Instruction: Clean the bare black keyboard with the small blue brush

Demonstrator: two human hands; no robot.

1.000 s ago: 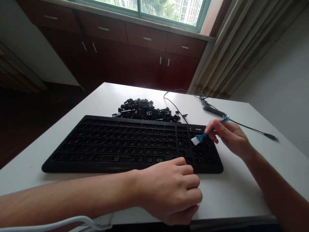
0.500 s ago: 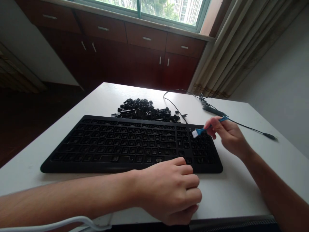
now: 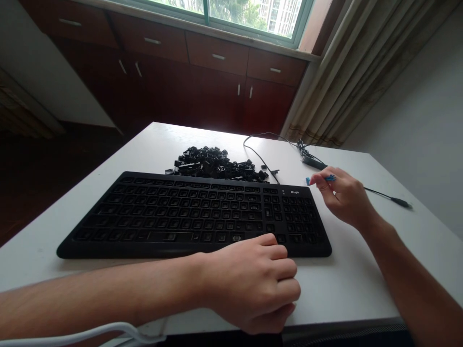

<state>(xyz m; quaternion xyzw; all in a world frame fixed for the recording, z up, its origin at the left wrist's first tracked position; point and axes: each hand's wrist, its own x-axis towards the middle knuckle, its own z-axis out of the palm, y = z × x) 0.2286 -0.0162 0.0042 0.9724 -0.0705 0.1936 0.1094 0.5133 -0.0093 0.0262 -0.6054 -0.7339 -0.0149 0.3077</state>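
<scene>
A black keyboard (image 3: 202, 251) with its keycaps off lies across the table, showing rows of bare sockets. My right hand (image 3: 342, 195) is just past the keyboard's top right corner, pinching a small blue brush (image 3: 330, 178). Most of the brush is covered by the fingers; a blue bit pokes out on each side. My left hand (image 3: 258, 284) rests knuckles up at the keyboard's near edge, in front of the right part. Its fingers are curled in, and the palm side is hidden. Loose black keycaps (image 3: 206, 161) lie heaped behind the keyboard.
The keyboard's cable (image 3: 260, 156) loops over the white table (image 3: 361, 289) to a coiled bundle (image 3: 302, 147) at the back right. A cable plug (image 3: 401, 203) lies on the right. A white cord (image 3: 90, 330) crosses the lower left. Wooden cabinets (image 3: 217, 91) stand beyond the table.
My right hand has moved up and away from over the number pad with the brush, uncovering the keyboard's logo. The brush's white bristles no longer show. My left hand stays put.
</scene>
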